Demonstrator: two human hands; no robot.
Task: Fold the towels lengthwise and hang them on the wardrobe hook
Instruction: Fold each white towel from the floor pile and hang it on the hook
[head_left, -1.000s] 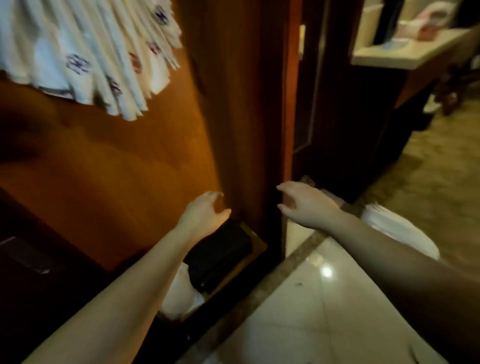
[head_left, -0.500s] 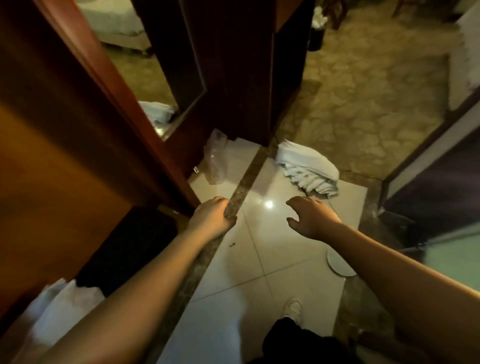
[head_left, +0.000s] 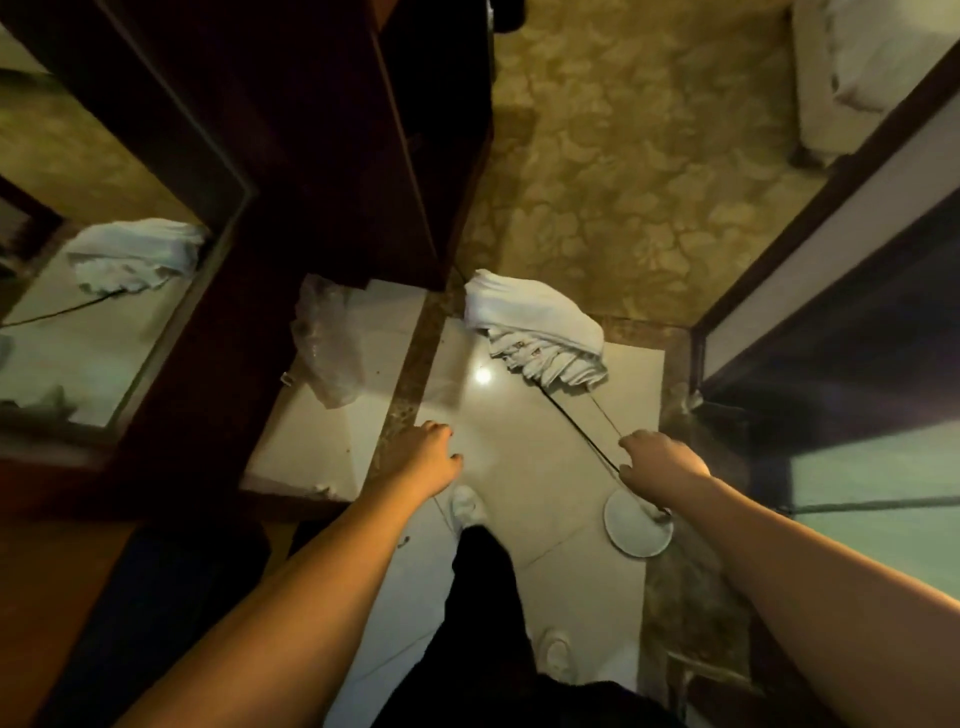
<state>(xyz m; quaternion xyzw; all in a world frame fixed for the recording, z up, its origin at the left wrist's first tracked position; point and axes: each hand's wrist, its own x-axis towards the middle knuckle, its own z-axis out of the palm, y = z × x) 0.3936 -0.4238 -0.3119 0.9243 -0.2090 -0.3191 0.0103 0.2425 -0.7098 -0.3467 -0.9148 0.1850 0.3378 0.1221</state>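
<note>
1. Towels: heap of white folded cloth towels (head_left: 535, 327) lies on pale glossy tile floor (head_left: 519, 467), at its far edge by patterned beige carpet (head_left: 649, 182), ahead of both hands & well apart from them.
2. Left hand (head_left: 428, 454): held out over floor, fingers loosely curled, holding nothing.
3. Right hand (head_left: 660, 460): held out likewise, fingers relaxed & slightly bent, nothing in grip.
4. Dark wooden wardrobe (head_left: 322, 156) stands left; its mirror panel (head_left: 104, 291) reflects the heap.
5. Clear crumpled plastic bag (head_left: 327, 348) left of towels; white round plate (head_left: 639, 530) on floor under right wrist.
</note>
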